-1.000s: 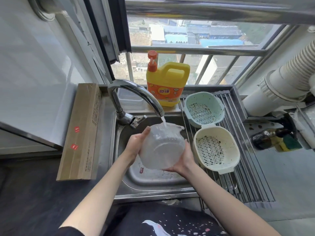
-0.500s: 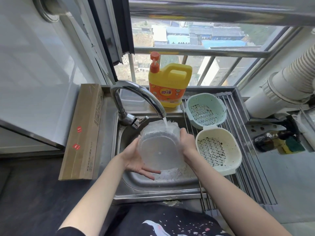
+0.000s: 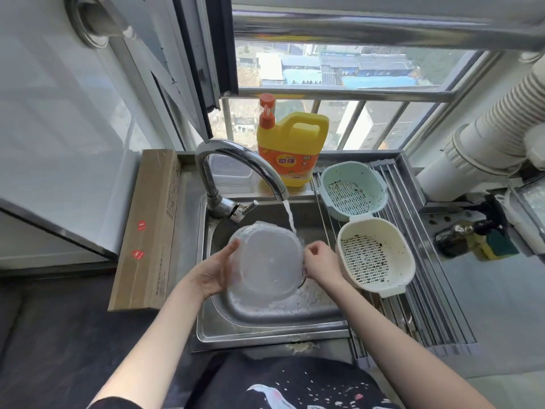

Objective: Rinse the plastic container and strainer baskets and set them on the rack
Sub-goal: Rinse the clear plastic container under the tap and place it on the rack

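The plastic container (image 3: 267, 268) is held over the sink (image 3: 265, 320), tipped so its base faces the camera and its mouth points away and down, which seems meant to let the water run out while the stream from the faucet (image 3: 236, 166) lands on its upper right rim. The left hand (image 3: 211, 274) cradles the container's left wall, its grip spread open with palm and fingers pressed flat against the plastic; the right hand (image 3: 320, 265) takes the opposite rim, its grip curled in a pinch on the edge (the fingertips themselves are partly hidden behind the rim). Holding from both sides likely lets the container be turned under the stream. The green strainer basket (image 3: 352, 191) and the cream strainer basket (image 3: 376, 256) sit open side up, touching, on the rack (image 3: 427, 305) just right of the sink, both speckled with dark bits, so they probably await rinsing. A yellow detergent jug (image 3: 293, 149) stands behind the faucet.
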{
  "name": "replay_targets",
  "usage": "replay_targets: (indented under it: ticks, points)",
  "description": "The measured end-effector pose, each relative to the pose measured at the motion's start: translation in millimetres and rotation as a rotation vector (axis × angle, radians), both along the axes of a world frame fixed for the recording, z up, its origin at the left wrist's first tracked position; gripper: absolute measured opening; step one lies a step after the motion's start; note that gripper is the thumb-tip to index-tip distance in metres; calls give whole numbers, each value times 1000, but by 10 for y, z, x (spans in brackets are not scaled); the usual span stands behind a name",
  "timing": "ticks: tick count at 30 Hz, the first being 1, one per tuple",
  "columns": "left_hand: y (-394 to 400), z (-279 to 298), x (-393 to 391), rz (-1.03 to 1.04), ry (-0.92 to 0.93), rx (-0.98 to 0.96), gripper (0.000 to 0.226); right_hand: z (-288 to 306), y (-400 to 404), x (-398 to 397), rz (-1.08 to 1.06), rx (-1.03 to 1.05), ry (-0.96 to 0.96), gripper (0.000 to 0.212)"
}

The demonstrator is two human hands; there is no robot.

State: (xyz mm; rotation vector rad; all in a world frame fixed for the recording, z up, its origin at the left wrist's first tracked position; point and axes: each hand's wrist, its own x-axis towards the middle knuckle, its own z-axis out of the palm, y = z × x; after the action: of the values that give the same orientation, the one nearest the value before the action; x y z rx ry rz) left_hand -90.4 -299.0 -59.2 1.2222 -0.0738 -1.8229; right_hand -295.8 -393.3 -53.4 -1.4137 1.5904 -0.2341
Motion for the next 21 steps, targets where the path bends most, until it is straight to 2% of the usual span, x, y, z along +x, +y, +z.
replay_targets:
  ticks: [2,4,5,7,8,9,12,13,17,21]
  points:
    - [-23,21,32,49,-154,44,94,155,95,-87,191,-346,137,12]
    - [-39,34,79,124,-250,76,87,333,133,-218,294,-569,317,18]
    - [-40,42,105,147,-273,88,80,383,121,-294,318,-574,451,29]
    - [-41,95,108,141,-288,117,58,428,82,-418,337,-414,723,57]
    - [-41,119,110,133,-278,124,47,415,85,-457,346,-320,801,64]
    - [-41,150,107,129,-261,127,41,377,99,-479,356,-269,841,62]
    - [-45,195,143,126,-230,139,40,347,197,-483,387,-315,871,27]
    - [-37,218,159,125,-225,140,40,363,230,-491,392,-331,865,24]
    - [13,242,288,130,-236,140,40,529,407,-458,515,-446,739,20]
    - [67,307,370,156,-182,190,48,669,638,-326,703,-424,587,25]
